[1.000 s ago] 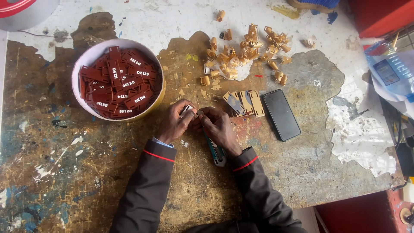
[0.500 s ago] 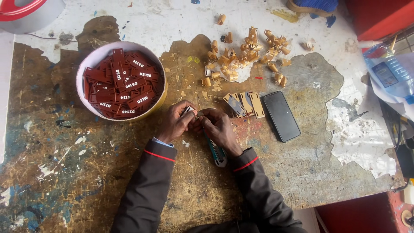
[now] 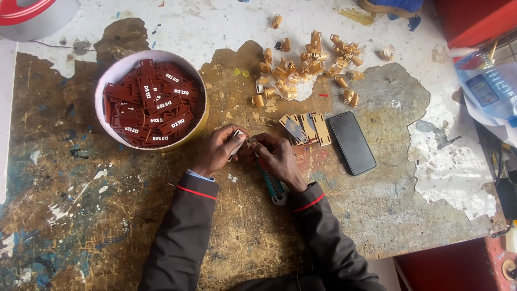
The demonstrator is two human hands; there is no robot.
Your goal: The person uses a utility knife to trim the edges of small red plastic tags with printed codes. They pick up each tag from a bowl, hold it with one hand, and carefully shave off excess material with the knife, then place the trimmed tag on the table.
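My left hand (image 3: 218, 151) pinches a small flat tag (image 3: 236, 141) with a pale backing, held just above the worn table (image 3: 81, 215). My right hand (image 3: 277, 159) grips a green-handled utility knife (image 3: 273, 186), its blade end up against the tag. Both hands touch at the fingertips. A round white bowl (image 3: 110, 75) left of my hands is full of several dark red tags (image 3: 153, 105) with white markings.
A few trimmed tan-backed tags (image 3: 307, 128) lie right of my hands, beside a black phone (image 3: 352, 143). Curled tan peelings (image 3: 307, 59) are heaped at the back. A plastic bottle (image 3: 484, 89) lies at the right edge; a red-and-white lid (image 3: 32, 13) sits far left.
The hands have stayed together at the same spot with only small finger movements on the tag; nothing else on the table has moved.
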